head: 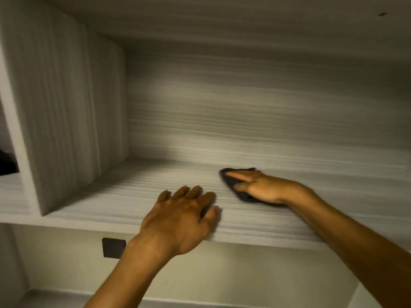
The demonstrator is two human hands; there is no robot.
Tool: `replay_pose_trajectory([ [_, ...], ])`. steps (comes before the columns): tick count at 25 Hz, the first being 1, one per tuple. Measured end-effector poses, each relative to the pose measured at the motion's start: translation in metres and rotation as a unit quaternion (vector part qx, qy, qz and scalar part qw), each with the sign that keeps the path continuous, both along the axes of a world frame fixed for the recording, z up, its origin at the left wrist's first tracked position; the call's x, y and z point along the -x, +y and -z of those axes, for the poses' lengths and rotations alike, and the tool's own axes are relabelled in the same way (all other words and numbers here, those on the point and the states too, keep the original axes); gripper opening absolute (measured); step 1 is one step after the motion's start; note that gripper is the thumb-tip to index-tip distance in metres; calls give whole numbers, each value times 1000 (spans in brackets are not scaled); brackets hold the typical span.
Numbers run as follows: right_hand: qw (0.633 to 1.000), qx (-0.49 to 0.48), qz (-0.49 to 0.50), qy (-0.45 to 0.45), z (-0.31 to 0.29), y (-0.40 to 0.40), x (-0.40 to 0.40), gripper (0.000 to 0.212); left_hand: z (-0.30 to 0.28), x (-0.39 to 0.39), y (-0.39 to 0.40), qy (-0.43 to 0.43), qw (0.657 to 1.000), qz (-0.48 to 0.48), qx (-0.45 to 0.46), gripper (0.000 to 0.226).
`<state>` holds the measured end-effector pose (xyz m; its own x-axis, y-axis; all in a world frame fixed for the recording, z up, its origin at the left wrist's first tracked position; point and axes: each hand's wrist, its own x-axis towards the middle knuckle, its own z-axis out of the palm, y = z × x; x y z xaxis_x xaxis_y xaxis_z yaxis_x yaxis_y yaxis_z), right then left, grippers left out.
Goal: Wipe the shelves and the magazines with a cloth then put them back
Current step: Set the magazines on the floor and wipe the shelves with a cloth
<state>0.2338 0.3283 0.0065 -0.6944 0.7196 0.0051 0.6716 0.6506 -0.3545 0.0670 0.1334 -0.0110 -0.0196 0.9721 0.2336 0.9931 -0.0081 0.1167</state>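
Shelf-wiping step: my right hand (264, 187) presses the dark cloth (231, 182) flat-fingered onto the shelf (111, 196); my left hand (184, 212) rests open at its front edge; no magazines visible; next, I judge, sweep toward the left divider (66, 107).

You have a small dark square plate (113, 248) on the pale wall (222, 274) below. Far left, beyond the upright panel (66, 112), a dark shape (7, 162) you cannot identify.

left grip (182, 216): bare, no sleeve | right grip (264, 187): bare, no sleeve
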Motion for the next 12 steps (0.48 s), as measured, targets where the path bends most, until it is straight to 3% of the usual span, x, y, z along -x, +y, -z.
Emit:
replay_pose_trajectory([
  [3,996,59,-61,37,-1,-6,4,49,1,3,-1,-5,1000,8,10,51],
  [9,991,4,130,-24,-4,79,-79,52,-3,0,-1,0,1000,8,17,51],
  [12,993,-4,114,-32,-6,61,-49,57,-3,-1,0,2,1000,8,20,52],
])
